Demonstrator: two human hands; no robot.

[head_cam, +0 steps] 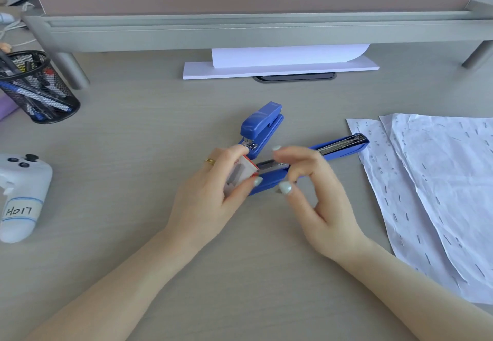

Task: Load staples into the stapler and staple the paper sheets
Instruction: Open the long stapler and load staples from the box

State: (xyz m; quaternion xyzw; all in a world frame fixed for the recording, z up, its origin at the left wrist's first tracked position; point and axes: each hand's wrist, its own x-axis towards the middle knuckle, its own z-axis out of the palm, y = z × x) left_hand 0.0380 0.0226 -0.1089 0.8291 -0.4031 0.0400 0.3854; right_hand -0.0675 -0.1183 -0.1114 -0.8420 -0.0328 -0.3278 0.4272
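Note:
A blue stapler [338,146] lies opened flat across the desk's middle, its metal staple channel facing up. My left hand [210,193] grips a small red-and-white staple box [241,173] at the stapler's near end. My right hand [312,188] pinches over the channel beside the box; a short strip of staples [272,165] shows between the two hands. A second blue stapler [262,127] sits closed just behind. Several white paper sheets [440,193], dotted with many staples, lie to the right.
A black mesh pen cup [37,87] stands at far left. A white controller labelled H017 [21,196] lies at the left edge. A white paper stack [280,65] sits under the grey monitor riser [240,31].

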